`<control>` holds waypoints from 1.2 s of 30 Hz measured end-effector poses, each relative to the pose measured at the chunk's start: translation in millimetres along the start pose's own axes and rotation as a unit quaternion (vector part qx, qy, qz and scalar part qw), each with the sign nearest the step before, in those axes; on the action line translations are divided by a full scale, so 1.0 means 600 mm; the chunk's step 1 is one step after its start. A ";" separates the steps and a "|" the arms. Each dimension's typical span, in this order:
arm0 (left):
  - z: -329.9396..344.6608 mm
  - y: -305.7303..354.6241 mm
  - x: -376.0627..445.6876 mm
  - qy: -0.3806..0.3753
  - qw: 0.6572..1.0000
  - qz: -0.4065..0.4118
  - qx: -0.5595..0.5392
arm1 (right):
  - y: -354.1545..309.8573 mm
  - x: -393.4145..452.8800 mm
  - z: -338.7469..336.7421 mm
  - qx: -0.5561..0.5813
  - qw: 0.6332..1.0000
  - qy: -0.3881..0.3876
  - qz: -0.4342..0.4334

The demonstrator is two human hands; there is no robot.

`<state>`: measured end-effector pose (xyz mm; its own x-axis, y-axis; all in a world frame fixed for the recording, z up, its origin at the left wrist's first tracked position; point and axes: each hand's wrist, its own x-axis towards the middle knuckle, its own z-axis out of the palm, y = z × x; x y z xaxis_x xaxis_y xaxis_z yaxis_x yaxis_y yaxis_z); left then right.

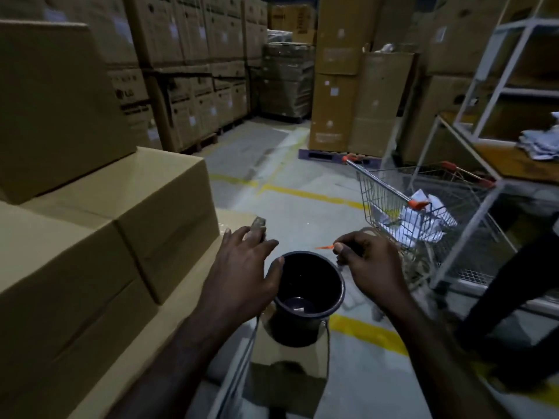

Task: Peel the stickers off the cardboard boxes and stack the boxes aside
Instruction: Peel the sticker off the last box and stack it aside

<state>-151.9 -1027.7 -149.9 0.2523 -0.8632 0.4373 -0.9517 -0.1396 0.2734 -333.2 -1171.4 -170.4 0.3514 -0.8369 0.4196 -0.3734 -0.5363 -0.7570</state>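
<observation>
Plain cardboard boxes (145, 225) are stacked in steps along my left, with a larger box (57, 107) on top. A black bucket (341, 285) stands on a small cardboard box (290, 355) right below my hands, and a pale scrap lies at the bucket's bottom. My left hand (242, 273) hovers over the bucket's left rim and pinches a crumpled greyish sticker scrap (258, 225) in its fingertips. Over the right rim, my right hand (370, 264) is closed on a thin tool with an orange tip (324, 246) pointing left.
A wire shopping cart (423, 213) with white paper scraps stands to the right. Beside it are a white metal shelf rack (496, 86) and a person's dark trouser leg (514, 297). Tall pallets of boxes (193, 71) line the back. Yellow lines cross the grey floor (302, 176).
</observation>
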 end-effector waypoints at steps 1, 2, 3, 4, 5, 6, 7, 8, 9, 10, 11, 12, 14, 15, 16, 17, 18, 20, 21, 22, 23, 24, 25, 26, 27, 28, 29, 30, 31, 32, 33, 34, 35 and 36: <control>0.018 0.008 0.016 -0.007 1.000 -0.004 -0.001 | 0.021 0.012 -0.002 -0.007 1.000 -0.008 0.007; 0.035 0.015 0.029 -0.011 1.000 -0.006 -0.003 | 0.043 0.022 -0.002 -0.013 1.000 -0.018 0.012; 0.051 0.020 0.042 -0.015 1.000 -0.007 -0.001 | 0.064 0.032 0.000 -0.015 0.999 -0.029 0.016; 0.067 0.025 0.053 -0.020 1.000 -0.008 0.004 | 0.084 0.041 0.003 -0.017 0.999 -0.039 0.022; 0.082 0.028 0.063 -0.026 1.000 -0.010 0.009 | 0.104 0.050 0.008 -0.020 0.998 -0.050 0.028; 0.095 0.031 0.072 -0.031 0.999 -0.014 0.012 | 0.122 0.056 0.014 -0.030 0.997 -0.063 0.031; 0.110 0.031 0.080 -0.040 0.999 -0.018 0.014 | 0.138 0.061 0.021 -0.045 0.996 -0.074 0.031; 0.124 0.030 0.087 -0.049 0.998 -0.022 0.016 | 0.152 0.066 0.028 -0.059 0.994 -0.084 0.032; 0.137 0.028 0.093 -0.058 0.998 -0.025 0.020 | 0.167 0.071 0.038 -0.070 0.993 -0.093 0.037; 0.150 0.025 0.099 -0.066 0.997 -0.028 0.023 | 0.181 0.076 0.048 -0.075 0.991 -0.103 0.047; 0.162 0.022 0.104 -0.073 0.996 -0.033 0.027 | 0.194 0.080 0.059 -0.077 0.989 -0.114 0.060; 0.174 0.018 0.109 -0.078 0.996 -0.037 0.030 | 0.206 0.085 0.068 -0.080 0.986 -0.125 0.071; 0.200 0.007 0.119 -0.085 0.995 -0.040 0.042 | 0.227 0.096 0.087 -0.097 0.981 -0.149 0.081; 0.213 0.001 0.125 -0.092 0.994 -0.043 0.045 | 0.236 0.103 0.095 -0.105 0.978 -0.159 0.083; 0.226 -0.005 0.131 -0.101 0.993 -0.048 0.044 | 0.244 0.109 0.104 -0.112 0.976 -0.167 0.088; 0.240 -0.013 0.138 -0.111 0.992 -0.052 0.042 | 0.253 0.116 0.112 -0.118 0.974 -0.171 0.091; 0.253 -0.021 0.144 -0.119 0.990 -0.056 0.042 | 0.262 0.124 0.120 -0.122 0.972 -0.174 0.095; 0.277 -0.039 0.156 -0.131 0.989 -0.061 0.044 | 0.277 0.139 0.136 -0.130 0.970 -0.179 0.104; 0.289 -0.048 0.163 -0.136 0.988 -0.064 0.045 | 0.283 0.147 0.144 -0.135 0.967 -0.186 0.107; 0.300 -0.057 0.170 -0.144 0.986 -0.068 0.044 | 0.288 0.156 0.151 -0.139 0.965 -0.195 0.111; 0.310 -0.066 0.177 -0.152 0.985 -0.070 0.043 | 0.295 0.165 0.160 -0.143 0.962 -0.203 0.114; 0.319 -0.075 0.185 -0.161 0.984 -0.072 0.039 | 0.301 0.175 0.169 -0.146 0.959 -0.213 0.116; 0.327 -0.084 0.194 -0.169 0.982 -0.074 0.036 | 0.308 0.183 0.179 -0.151 0.956 -0.223 0.119; 0.333 -0.091 0.201 -0.177 0.981 -0.074 0.034 | 0.315 0.190 0.189 -0.156 0.953 -0.231 0.122; 0.339 -0.097 0.208 -0.182 0.980 -0.075 0.032 | 0.321 0.196 0.198 -0.159 0.950 -0.238 0.126; 0.344 -0.104 0.215 -0.185 0.979 -0.076 0.030 | 0.326 0.202 0.208 -0.161 0.947 -0.245 0.129; 0.348 -0.110 0.223 -0.186 0.979 -0.078 0.027 | 0.332 0.207 0.218 -0.162 0.946 -0.250 0.131; 0.352 -0.115 0.229 -0.189 0.979 -0.080 0.023 | 0.338 0.211 0.226 -0.164 0.944 -0.254 0.135; 0.355 -0.120 0.235 -0.193 0.977 -0.083 0.018 | 0.343 0.215 0.235 -0.167 0.942 -0.257 0.139; 0.358 -0.125 0.240 -0.199 0.976 -0.088 0.014 | 0.349 0.219 0.243 -0.171 0.940 -0.259 0.143; 0.361 -0.129 0.245 -0.205 0.974 -0.094 0.011 | 0.356 0.222 0.252 -0.173 0.938 -0.262 0.149; 0.365 -0.133 0.250 -0.210 0.972 -0.101 0.009 | 0.362 0.225 0.259 -0.173 0.935 -0.267 0.154; 0.369 -0.137 0.254 -0.215 0.971 -0.107 0.008 | 0.369 0.228 0.266 -0.171 0.933 -0.275 0.158; 0.373 -0.140 0.258 -0.218 0.969 -0.112 0.007 | 0.375 0.231 0.273 -0.172 0.930 -0.282 0.164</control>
<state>-72.0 -1258.5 -296.9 0.3585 -0.9328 -0.0365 -0.8845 -0.3519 0.3063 -228.0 -1390.2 -364.6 0.5289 -0.8228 -0.2081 -0.7575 -0.3471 -0.5528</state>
